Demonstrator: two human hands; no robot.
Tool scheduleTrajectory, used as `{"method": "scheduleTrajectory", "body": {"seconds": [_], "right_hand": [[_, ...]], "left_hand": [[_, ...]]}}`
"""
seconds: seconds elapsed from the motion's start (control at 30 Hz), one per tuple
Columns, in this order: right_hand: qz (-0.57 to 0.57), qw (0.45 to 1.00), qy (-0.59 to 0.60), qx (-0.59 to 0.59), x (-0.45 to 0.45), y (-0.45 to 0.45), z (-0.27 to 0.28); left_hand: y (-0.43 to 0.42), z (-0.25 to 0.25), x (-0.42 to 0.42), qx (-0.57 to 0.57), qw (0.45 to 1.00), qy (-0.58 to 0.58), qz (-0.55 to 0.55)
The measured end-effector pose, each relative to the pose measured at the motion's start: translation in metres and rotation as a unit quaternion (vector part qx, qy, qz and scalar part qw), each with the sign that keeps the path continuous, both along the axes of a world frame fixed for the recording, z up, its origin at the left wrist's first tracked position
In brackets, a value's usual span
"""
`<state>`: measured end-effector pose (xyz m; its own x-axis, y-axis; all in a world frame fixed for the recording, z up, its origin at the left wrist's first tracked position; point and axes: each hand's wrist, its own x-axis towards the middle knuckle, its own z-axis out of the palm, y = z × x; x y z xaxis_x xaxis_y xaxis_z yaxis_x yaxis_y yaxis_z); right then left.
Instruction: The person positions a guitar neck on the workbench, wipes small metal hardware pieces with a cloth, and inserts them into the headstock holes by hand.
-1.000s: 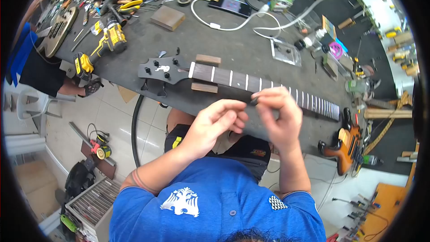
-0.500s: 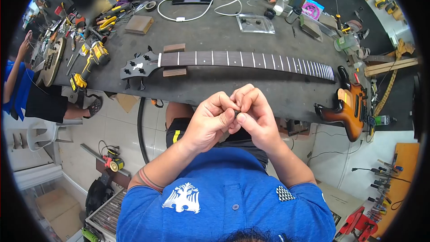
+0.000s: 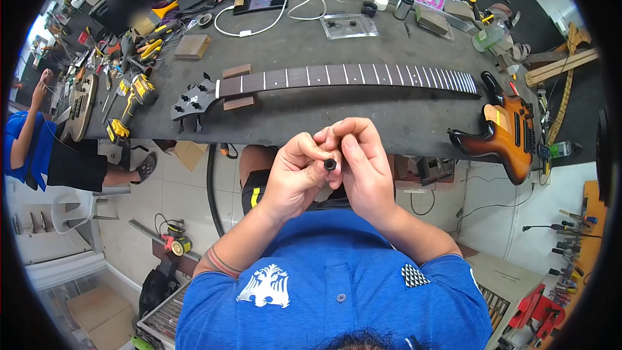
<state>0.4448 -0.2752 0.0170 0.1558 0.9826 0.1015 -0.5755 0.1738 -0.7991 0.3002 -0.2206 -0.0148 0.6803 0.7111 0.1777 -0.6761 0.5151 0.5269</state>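
In front of my chest, my left hand (image 3: pixel 299 172) pinches a small black part (image 3: pixel 330 164) with a dark round end turned up toward the camera. My right hand (image 3: pixel 363 165) touches the left at the fingertips, its fingers bent together; what lies between them is hidden. Beyond both hands a long fretted neck (image 3: pixel 334 75) lies across the bench. Its black headstock (image 3: pixel 193 102) with tuners points left. Wooden blocks (image 3: pixel 239 102) sit beside the neck near the headstock.
The dark bench (image 3: pixel 291 116) holds a yellow drill (image 3: pixel 136 100), a wooden block (image 3: pixel 192 46), a phone (image 3: pixel 259 2) with a white cable and a clear tray (image 3: pixel 350 26). A sunburst guitar body (image 3: pixel 508 133) lies right. Another person (image 3: pixel 48 146) stands far left.
My hands have come together around the small black part, from being apart. The black part now shows its round end. The view has shifted, so the neck appears more level.
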Motion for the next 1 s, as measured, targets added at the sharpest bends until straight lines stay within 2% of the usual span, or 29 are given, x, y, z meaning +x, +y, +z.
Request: {"method": "scheduleTrajectory", "body": {"seconds": [0.1,0.13,0.17,0.23,0.43,0.5,0.57,0.63,0.7,0.77,0.93,1.0], "right_hand": [[0.008,0.988,-0.149,0.042,0.002,-0.010,0.006],[0.004,0.978,-0.195,0.078,0.003,-0.009,0.000],[-0.026,0.970,-0.225,0.083,0.000,-0.008,-0.001],[-0.048,0.980,-0.169,0.089,-0.005,-0.009,-0.012],[-0.100,0.983,-0.114,0.105,-0.026,-0.003,-0.009],[-0.114,0.987,-0.085,0.068,-0.035,0.000,-0.001],[-0.070,0.996,-0.061,0.002,-0.034,0.000,0.006],[-0.057,0.998,-0.033,-0.008,-0.037,0.005,0.004],[-0.017,0.998,-0.042,-0.050,-0.034,0.005,0.004],[-0.005,0.981,-0.181,0.064,-0.031,0.010,-0.019],[0.021,0.967,-0.234,0.098,-0.038,0.011,-0.017],[0.014,0.965,-0.244,0.094,-0.036,0.012,-0.017]], "left_hand": [[-0.001,0.000,0.001,0.002,0.999,0.047,0.027],[-0.003,-0.001,0.002,0.038,0.995,0.077,0.042],[-0.008,-0.004,0.004,0.028,0.992,0.110,0.063],[-0.014,-0.010,0.002,0.056,0.983,0.158,0.068],[-0.018,-0.005,-0.002,0.050,0.987,0.128,0.080],[-0.020,-0.009,-0.007,0.116,0.973,0.163,0.116],[-0.022,-0.015,-0.013,0.114,0.979,0.137,0.101],[-0.016,-0.019,-0.017,0.115,0.982,0.101,0.113],[-0.010,-0.014,-0.025,0.024,0.996,0.022,0.078],[-0.005,-0.016,-0.035,-0.028,0.998,-0.021,0.055],[-0.005,-0.019,-0.043,-0.048,0.995,-0.008,0.087],[0.001,-0.022,-0.048,-0.021,0.996,0.053,0.064]]}}
